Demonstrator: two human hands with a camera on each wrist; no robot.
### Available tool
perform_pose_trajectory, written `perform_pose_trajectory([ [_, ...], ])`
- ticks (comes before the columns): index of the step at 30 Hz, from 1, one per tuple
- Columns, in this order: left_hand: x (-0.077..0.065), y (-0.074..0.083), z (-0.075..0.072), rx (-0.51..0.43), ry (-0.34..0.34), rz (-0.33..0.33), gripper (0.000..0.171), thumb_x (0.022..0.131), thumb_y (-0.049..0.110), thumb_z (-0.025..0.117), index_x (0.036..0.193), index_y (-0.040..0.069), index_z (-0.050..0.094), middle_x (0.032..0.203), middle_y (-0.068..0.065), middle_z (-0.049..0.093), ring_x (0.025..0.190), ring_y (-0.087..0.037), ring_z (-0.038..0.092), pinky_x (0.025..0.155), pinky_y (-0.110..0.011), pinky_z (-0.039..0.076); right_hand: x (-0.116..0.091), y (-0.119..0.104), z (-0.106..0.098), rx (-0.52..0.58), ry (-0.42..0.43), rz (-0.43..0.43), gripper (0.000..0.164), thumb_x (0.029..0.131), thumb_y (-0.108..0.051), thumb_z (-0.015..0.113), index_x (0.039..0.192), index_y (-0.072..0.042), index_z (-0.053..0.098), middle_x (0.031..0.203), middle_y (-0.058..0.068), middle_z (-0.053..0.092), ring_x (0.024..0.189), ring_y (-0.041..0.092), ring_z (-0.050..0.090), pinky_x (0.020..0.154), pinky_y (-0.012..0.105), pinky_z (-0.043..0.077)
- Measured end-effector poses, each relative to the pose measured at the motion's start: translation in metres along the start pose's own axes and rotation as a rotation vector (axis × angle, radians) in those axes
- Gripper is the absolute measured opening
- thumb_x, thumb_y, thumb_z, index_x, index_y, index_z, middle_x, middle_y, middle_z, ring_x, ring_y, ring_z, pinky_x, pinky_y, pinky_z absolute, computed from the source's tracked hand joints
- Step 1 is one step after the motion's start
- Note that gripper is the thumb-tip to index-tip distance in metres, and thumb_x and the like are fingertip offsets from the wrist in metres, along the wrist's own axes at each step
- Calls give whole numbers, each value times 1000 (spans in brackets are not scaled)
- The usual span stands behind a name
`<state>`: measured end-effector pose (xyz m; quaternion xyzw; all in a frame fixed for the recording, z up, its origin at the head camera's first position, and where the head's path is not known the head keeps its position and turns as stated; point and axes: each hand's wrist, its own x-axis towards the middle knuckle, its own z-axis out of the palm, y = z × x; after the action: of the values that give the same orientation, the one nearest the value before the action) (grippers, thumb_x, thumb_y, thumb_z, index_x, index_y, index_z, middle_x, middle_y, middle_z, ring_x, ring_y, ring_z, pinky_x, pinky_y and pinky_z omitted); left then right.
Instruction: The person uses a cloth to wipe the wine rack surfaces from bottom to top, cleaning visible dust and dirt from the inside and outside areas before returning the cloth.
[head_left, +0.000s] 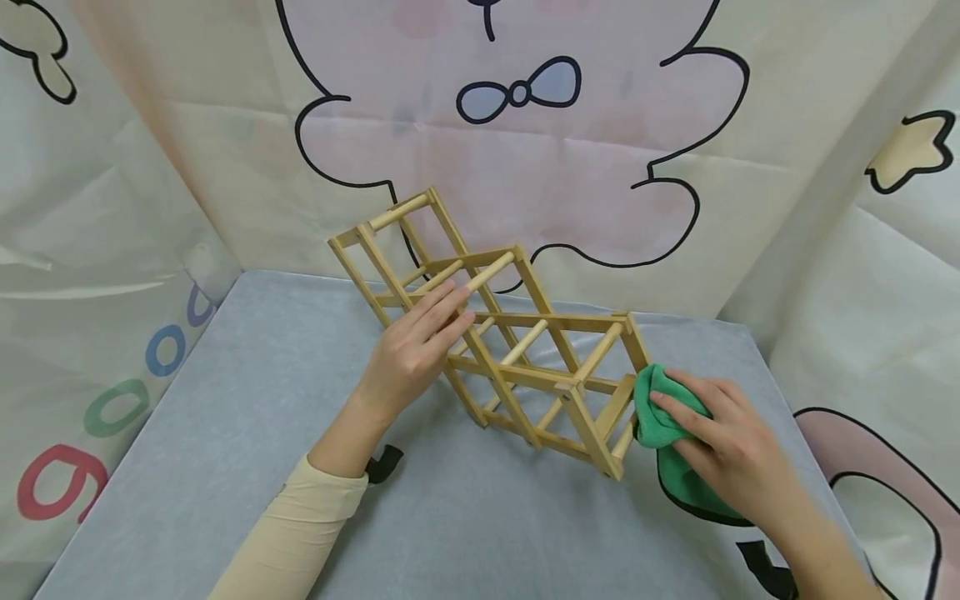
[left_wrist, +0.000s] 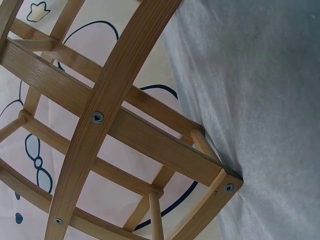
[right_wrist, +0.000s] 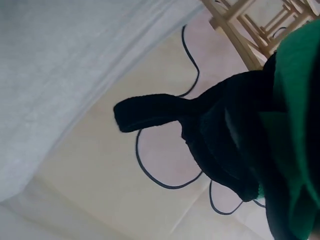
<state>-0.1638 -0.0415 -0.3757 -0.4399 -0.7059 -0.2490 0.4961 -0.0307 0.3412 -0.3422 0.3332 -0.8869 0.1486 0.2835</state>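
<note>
A light wooden rack (head_left: 525,377) of slats and round dowels stands tilted on the table, its left end higher than its right. My left hand (head_left: 412,350) grips it near the middle, fingers laid over a dowel and the thumb hidden. At the rack's right end, my right hand (head_left: 723,429) holds a bunched green cloth (head_left: 654,421) against the frame. Dark edging and a black loop (right_wrist: 150,112) on the cloth show in the right wrist view. Screw heads dot the rack's slats (left_wrist: 150,145) in the left wrist view.
A pale blue-grey cloth covers the table (head_left: 285,367). Behind it hangs a curtain (head_left: 795,217) printed with a cartoon figure, and similar sheets close off both sides.
</note>
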Motion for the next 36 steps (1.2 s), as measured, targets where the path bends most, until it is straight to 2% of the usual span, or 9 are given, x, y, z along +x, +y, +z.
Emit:
perform_pose_trajectory([
  [4, -2, 0, 0, -4, -6, -1, 15, 98, -6, 69, 111, -4, 75, 126, -23, 71, 120, -39, 68, 104, -38, 55, 9, 2, -1, 3, 4, -9, 53, 113, -45, 41, 121, -7, 78, 132, 19, 67, 104, 35, 59, 99, 13, 37],
  [11, -2, 1, 0, -8, -8, -4, 16, 96, -8, 70, 111, -4, 76, 126, -23, 71, 121, -39, 68, 105, -38, 54, 28, 5, -1, 78, 73, -30, 52, 112, -39, 45, 116, 1, 78, 127, 25, 69, 104, 40, 59, 102, 11, 36],
  [18, -1, 1, 0, -8, 4, -2, 14, 97, -7, 69, 110, -4, 76, 125, -23, 72, 120, -39, 68, 105, -38, 54, 43, 5, 3, 84, 126, -20, 49, 111, -34, 47, 113, 4, 78, 125, 26, 70, 101, 43, 58, 103, 13, 35],
  [26, -3, 0, 0, -19, 8, -18, 14, 99, -6, 67, 110, -4, 76, 126, -23, 71, 121, -40, 68, 105, -39, 54, 56, 4, 8, 68, 216, -3, 38, 98, -15, 49, 111, 5, 78, 120, 28, 71, 102, 48, 60, 107, 17, 36],
  [30, -2, 0, 0, -18, 13, -19, 15, 99, -7, 67, 111, -4, 76, 126, -23, 71, 121, -40, 67, 105, -39, 54, 59, 2, 8, 76, 256, 12, 37, 96, -15, 51, 108, 7, 78, 117, 29, 71, 99, 48, 60, 106, 18, 38],
  [36, -3, 0, 0, -28, 18, -19, 15, 100, -6, 65, 111, -4, 75, 126, -23, 71, 121, -41, 67, 105, -40, 54, 64, 1, 8, 84, 329, 34, 38, 101, -22, 55, 105, 7, 78, 116, 31, 71, 98, 49, 59, 104, 18, 40],
])
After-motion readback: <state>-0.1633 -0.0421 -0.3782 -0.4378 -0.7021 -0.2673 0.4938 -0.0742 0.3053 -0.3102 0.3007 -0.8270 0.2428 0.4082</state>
